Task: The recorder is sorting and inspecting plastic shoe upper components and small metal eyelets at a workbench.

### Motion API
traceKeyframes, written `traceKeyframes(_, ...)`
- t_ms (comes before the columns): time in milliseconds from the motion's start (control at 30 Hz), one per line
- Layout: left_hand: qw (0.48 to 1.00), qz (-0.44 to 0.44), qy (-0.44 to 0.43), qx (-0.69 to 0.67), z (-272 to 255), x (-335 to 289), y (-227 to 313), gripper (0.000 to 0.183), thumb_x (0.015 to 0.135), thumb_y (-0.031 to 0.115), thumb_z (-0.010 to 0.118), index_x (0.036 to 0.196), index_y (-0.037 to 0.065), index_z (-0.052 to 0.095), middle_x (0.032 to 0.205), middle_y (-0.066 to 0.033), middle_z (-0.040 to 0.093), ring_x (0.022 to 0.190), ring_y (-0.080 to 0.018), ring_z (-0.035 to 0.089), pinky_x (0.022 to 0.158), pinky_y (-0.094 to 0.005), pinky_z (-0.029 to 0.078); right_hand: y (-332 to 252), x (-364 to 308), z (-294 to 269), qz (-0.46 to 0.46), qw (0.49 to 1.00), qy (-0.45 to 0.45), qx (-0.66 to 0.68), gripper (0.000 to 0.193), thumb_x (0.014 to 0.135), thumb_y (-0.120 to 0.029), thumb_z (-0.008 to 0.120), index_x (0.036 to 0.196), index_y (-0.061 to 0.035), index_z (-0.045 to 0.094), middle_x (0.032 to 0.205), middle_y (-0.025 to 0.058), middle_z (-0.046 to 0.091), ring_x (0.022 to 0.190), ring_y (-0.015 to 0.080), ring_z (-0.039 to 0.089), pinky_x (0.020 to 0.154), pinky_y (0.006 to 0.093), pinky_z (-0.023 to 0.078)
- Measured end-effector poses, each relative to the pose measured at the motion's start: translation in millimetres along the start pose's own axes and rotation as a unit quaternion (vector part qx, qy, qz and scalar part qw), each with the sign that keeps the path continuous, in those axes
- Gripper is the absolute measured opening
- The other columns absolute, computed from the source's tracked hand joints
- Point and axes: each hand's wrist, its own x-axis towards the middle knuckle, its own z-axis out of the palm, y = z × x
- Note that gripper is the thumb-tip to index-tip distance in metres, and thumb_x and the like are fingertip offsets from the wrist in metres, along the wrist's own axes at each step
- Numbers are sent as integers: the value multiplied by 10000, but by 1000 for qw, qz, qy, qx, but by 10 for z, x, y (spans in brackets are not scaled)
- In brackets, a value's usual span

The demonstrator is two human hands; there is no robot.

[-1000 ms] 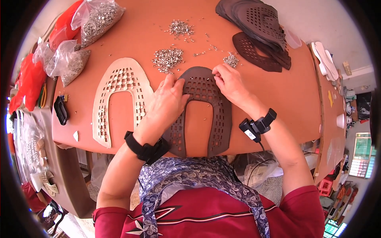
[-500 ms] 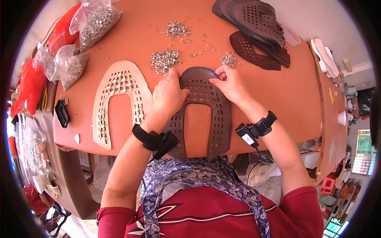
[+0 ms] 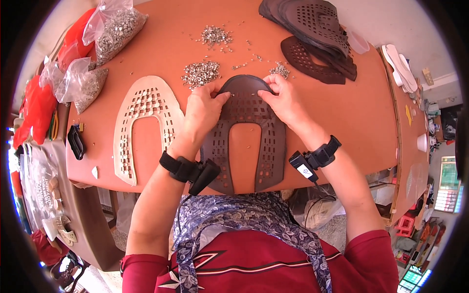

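A dark brown, U-shaped leather shoe upper [image 3: 244, 115] with rows of small cut slots lies in front of me, its rounded toe end pointing away. My left hand [image 3: 202, 107] pinches the left edge of the toe, thumb on top and fingers at the rim. On the opposite edge my right hand [image 3: 285, 101] grips in the same way. Small metallic specks show in the slots between my thumbs, too small to make out fully. To the left rests a beige upper [image 3: 172, 105] of like shape, with pale round studs set among its slots.
Beyond my hands lie piles of small metal studs, a near one [image 3: 200, 74], a far one [image 3: 215, 35] and a smaller one [image 3: 280, 70]. Dark uppers [image 3: 320, 24] are stacked at the far right. Clear bags of metal pieces [image 3: 117, 41] stand at the far left.
My left thumb has moved up onto the toe's edge, level with the right one. The brown upper's toe has shifted slightly away from me and seems a little lifted.
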Motion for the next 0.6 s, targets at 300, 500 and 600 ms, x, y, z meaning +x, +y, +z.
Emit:
traceKeyframes(300, 956, -81, -62, -276, -19, -38, 120, 181, 831, 9, 629, 1003, -33, 598, 856, -74, 672, 714, -114, 614, 634, -244, 494, 1, 16, -48, 127, 977, -49, 164, 252, 852, -4, 610, 1089, 4, 527, 990, 110, 648, 885, 149, 614, 760, 299, 507)
traceKeyframes(500, 921, -97, -68, -371, -23, -13, 62, 197, 814, -11, 640, 1006, -23, 594, 852, -76, 670, 727, -118, 628, 629, -230, 509, -147, -71, 54, -271, 930, 64, -241, 266, 776, -11, 670, 1022, -40, 573, 983, 110, 586, 909, 301, 589, 785, 385, 490)
traceKeyframes(600, 930, -94, -68, -350, -13, -21, 68, 200, 816, -14, 633, 1011, -28, 590, 862, -81, 674, 730, -119, 630, 622, -228, 508, -272, -117, 160, -259, 946, 2, -196, 250, 759, -26, 681, 988, -38, 583, 946, 110, 567, 893, 327, 572, 779, 393, 481)
